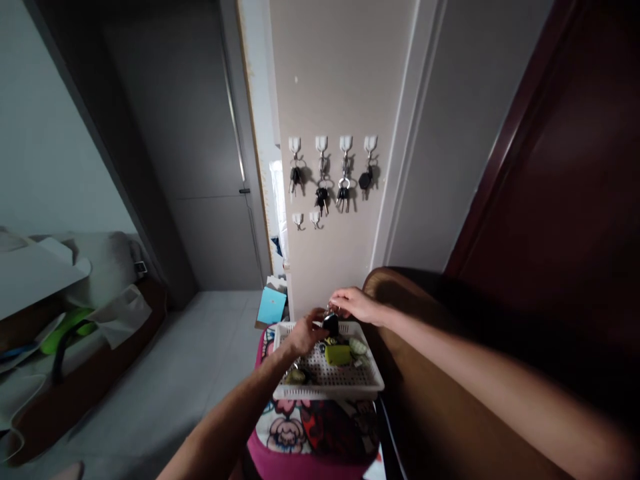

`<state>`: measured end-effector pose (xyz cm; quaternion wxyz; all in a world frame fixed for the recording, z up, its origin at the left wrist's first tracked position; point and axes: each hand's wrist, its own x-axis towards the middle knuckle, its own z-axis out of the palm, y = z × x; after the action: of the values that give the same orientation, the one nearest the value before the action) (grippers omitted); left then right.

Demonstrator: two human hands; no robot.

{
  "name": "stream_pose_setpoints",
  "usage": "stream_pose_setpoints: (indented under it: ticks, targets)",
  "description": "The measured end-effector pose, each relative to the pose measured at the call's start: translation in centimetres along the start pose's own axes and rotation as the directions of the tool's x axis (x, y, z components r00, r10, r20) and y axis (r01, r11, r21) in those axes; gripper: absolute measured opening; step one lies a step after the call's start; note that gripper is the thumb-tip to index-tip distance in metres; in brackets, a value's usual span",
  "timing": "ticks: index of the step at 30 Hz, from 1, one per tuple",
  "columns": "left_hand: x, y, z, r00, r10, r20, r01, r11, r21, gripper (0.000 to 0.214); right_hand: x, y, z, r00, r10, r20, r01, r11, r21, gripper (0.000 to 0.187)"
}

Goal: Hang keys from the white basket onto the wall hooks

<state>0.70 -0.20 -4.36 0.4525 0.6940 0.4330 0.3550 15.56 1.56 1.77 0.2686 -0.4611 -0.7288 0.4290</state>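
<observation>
the black fob (330,325) is over the white basket (327,394), toward twelve o'clock — left hand (305,333) curled round it, right hand (354,303) pinching its metal ring (331,308); best brace the fob firmly.

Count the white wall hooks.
6. Upper row, left to right: first hook, second hook, third hook, fourth hook, all holding keys. Lower row: left hook, right hook, both bare.

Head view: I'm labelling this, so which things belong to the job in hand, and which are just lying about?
Job, probably: black fob, in left hand, right hand close by; basket; green pouch; hooks; hanging keys.

Lying about, apparently: blue item by the wall; green item, far left.
</observation>
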Motion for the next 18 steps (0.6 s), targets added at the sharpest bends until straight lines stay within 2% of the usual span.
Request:
stream_pose_setpoints:
  ticks: [4, 8, 13, 18]
  targets:
    - [-0.1, 1.8, -0.1, 0.992, 0.066, 0.106, -0.074, 0.995, 0.072, 0.042, -0.2, -0.4, 0.0, 1.000, -0.019, 0.000, 0.019, 0.993, 0.116, 0.022]
    - [-0.7, 2.5, -0.6, 0.981, 0.050, 0.187, -0.075, 0.989, 0.131, 0.030, -0.2, -0.7, -0.1, 0.999, -0.035, 0.001, 0.034, 0.963, 0.267, 0.025]
    - [-0.4, 2.0, -3.2, 1.000, 0.012, 0.014, -0.014, 0.980, 0.199, 0.023, 0.1, -0.7, -0.7, 0.993, -0.037, -0.108, 0.068, 0.954, 0.291, 0.022]
    - [0.6, 3.3, -6.5, 0.978, -0.046, -0.202, 0.060, 0.996, 0.063, 0.025, 0.2, -0.4, -0.8, 0.988, 0.016, -0.156, 0.020, 0.973, 0.231, 0.018]
